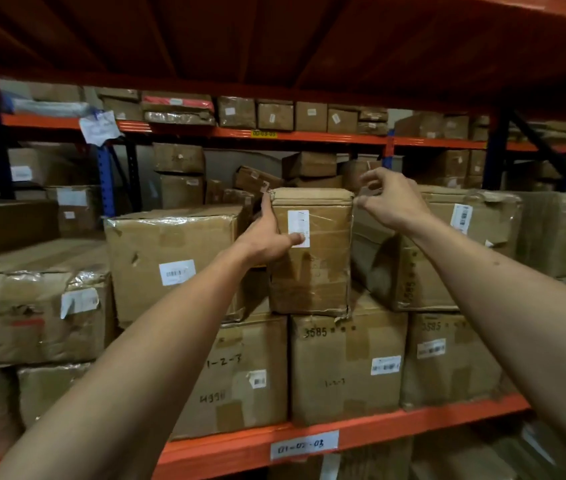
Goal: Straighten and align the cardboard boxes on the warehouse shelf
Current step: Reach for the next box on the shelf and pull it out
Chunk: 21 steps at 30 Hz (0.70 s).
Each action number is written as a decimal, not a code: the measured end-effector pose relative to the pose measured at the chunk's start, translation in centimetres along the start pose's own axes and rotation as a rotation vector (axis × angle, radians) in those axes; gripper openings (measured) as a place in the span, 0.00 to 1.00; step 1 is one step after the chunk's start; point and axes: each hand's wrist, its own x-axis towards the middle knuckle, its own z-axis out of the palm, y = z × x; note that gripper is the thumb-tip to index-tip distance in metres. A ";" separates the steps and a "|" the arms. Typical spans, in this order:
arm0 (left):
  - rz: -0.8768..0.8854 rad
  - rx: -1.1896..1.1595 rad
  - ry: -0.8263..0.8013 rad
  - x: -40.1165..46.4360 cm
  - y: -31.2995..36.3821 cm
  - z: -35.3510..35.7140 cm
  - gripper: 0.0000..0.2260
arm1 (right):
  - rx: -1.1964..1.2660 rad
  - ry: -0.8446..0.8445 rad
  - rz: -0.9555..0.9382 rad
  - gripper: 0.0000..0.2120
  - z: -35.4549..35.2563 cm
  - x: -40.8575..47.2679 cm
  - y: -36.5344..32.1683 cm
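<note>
Orange steel shelf (378,432): tall brown cardboard box (311,258) mid-row atop lower cartons. I see left hand (267,242) flat against its left face, right hand (387,199) half-open, empty (near top-right corner). Uneven push could topple it.

A warehouse storeroom is shown. Heavy pallet racking is seen, with orange beams (343,439) and dark blue uprights (496,150), and taped cardboard boxes (347,368) are stacked on every level. White barcode stickers (176,272) are fixed to the boxes, and a handwritten location label (304,444) is stuck on the front beam. Further racks of boxes are seen behind.
</note>
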 end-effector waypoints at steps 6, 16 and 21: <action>-0.026 0.096 0.111 0.8 3.8 -0.3 0.42 | 0.044 -0.414 0.200 0.41 3.3 0.9 4.4; -0.226 -0.105 0.149 1.0 2.1 1.4 0.51 | 0.180 -0.597 0.183 0.49 7.5 0.6 7.8; -0.454 -0.297 -0.008 -0.9 -2.1 4.2 0.53 | 0.253 -0.365 -0.067 0.59 2.8 3.6 1.5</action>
